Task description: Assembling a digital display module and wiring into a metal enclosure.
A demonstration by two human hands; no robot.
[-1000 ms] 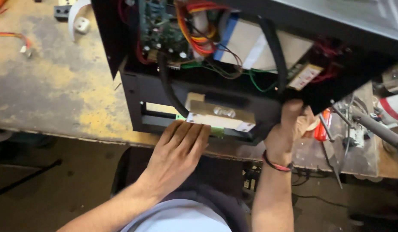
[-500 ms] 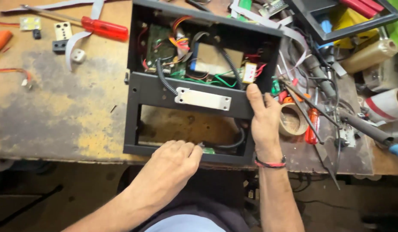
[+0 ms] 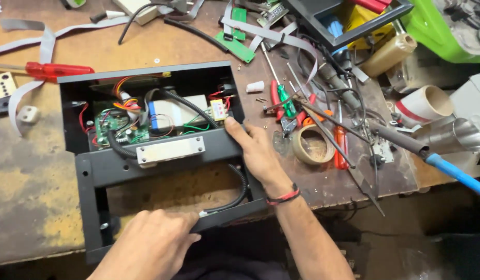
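A black metal chassis (image 3: 162,155) is laid flat on the worn wooden workbench (image 3: 37,171), open side up, with its near edge reaching the front edge of the bench. It is held between the two hands. The near frame rail is gripped by the left hand (image 3: 154,243), whose fingers are curled over the rail from below (the thumb cannot be seen). The right hand (image 3: 255,153) is placed on the right end of the middle cross bar, its fingers stretched almost flat and pressed against the metal; a red and black band is worn at its wrist.

Inside the chassis, in the far half, a green circuit board (image 3: 113,129), a white block with a blue stripe (image 3: 177,111) and red, yellow and green wires are seen. A silver metal bar (image 3: 171,150) is fixed on the cross bar, and a black ribbed hose (image 3: 234,192) is led from the far half down to the near rail.

To the right of the chassis, just beside the right hand, a roll of brown tape (image 3: 313,145) is lying among screwdrivers and pliers. A red-handled screwdriver (image 3: 58,69) is lying to the far left.
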